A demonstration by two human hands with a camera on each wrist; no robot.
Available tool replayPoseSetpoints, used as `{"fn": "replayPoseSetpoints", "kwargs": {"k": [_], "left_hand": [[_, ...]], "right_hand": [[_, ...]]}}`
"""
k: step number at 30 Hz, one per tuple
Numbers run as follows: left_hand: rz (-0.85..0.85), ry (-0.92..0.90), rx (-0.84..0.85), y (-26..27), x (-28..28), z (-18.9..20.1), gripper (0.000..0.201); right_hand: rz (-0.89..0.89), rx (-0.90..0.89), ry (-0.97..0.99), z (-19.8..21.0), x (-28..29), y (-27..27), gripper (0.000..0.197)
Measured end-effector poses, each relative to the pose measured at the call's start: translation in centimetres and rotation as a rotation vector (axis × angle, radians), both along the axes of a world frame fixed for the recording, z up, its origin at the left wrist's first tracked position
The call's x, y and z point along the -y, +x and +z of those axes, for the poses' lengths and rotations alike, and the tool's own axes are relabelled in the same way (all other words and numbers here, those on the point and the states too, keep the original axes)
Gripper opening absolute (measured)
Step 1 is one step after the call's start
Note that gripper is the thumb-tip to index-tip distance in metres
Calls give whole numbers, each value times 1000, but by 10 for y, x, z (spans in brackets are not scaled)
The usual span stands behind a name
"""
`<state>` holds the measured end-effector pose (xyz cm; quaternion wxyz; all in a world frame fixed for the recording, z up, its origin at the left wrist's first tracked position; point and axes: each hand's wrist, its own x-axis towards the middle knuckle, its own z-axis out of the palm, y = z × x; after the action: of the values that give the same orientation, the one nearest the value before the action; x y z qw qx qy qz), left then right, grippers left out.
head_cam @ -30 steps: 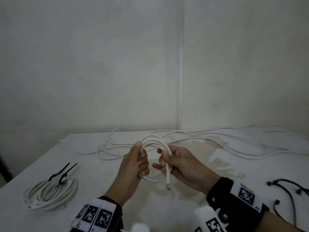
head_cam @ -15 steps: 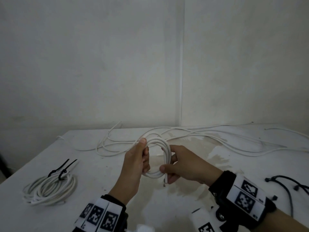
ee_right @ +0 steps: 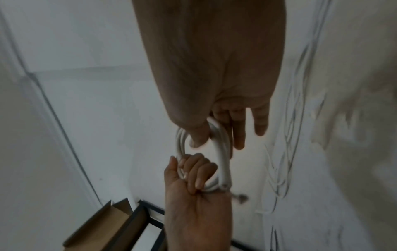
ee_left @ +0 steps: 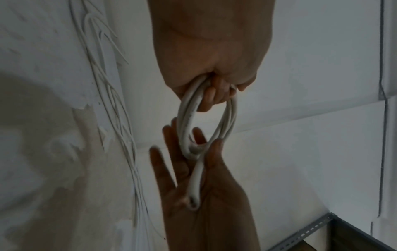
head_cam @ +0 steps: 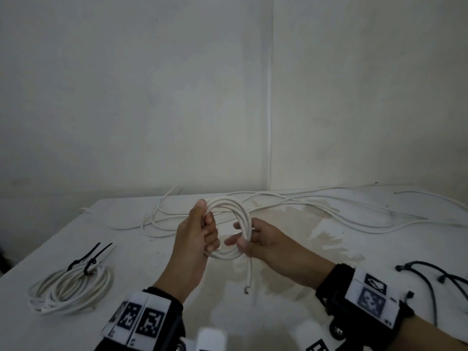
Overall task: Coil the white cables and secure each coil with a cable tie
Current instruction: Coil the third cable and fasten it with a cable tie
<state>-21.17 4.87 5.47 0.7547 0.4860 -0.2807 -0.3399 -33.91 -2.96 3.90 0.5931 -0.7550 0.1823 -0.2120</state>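
Above the middle of the table I hold a small white cable coil upright between both hands. My left hand grips its left side in a fist, thumb on top. My right hand pinches the right side between thumb and forefinger, with the other fingers straight. The cable's loose end hangs down below the coil. In the left wrist view my left hand closes round the coil. In the right wrist view the right thumb hooks through the coil.
A finished white coil bound with black cable ties lies at the table's left. Long loose white cables sprawl along the back by the wall. More black cable ties lie at the right edge.
My right hand let go of the cable's end and slid up the coil's right side, its fingers straightening. The end now hangs free. The left hand kept its grip.
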Motion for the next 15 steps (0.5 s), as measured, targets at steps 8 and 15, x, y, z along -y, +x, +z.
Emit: {"fn": "replayPoseSetpoints", "kwargs": {"k": [8, 15], "left_hand": [[47, 56, 87, -12, 2, -7, 42], [51, 84, 381, -13, 3, -21, 44]], "right_hand": [[-219, 360, 286, 2, -9, 19, 32], [-351, 325, 108, 10, 1, 16, 30]]}}
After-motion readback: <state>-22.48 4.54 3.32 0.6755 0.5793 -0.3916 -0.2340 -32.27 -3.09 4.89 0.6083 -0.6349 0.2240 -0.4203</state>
